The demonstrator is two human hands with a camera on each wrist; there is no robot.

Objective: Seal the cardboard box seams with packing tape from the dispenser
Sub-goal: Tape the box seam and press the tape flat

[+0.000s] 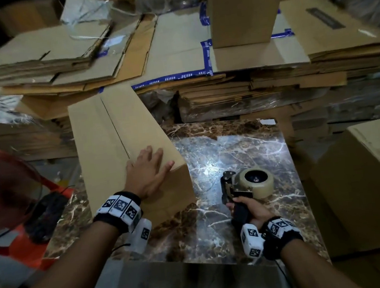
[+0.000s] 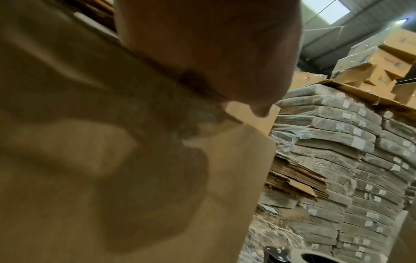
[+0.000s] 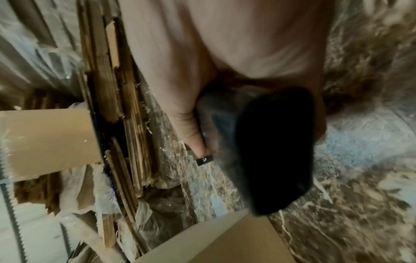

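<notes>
A long brown cardboard box [image 1: 117, 138] lies on the marble table [image 1: 243, 142], its centre flap seam [image 1: 114, 126] running lengthwise and bare of tape. My left hand [image 1: 149, 169] rests flat on the box's near end with fingers spread. In the left wrist view the palm [image 2: 213, 53] presses against the box [image 2: 135, 160]. My right hand [image 1: 251, 210] grips the black handle of the tape dispenser [image 1: 248, 184], which lies on the table to the right of the box with its beige tape roll [image 1: 257, 181]. The right wrist view shows my fingers [image 3: 186, 110] curled round the dark handle [image 3: 270, 151].
Stacks of flattened cartons [image 1: 198, 55] fill the space behind the table, with an upright box [image 1: 242, 7] on top. A larger carton [image 1: 373, 182] stands at the right. A red fan [image 1: 2, 189] sits at the left. Wrapped bundles of cartons [image 2: 349, 160] rise beyond the box.
</notes>
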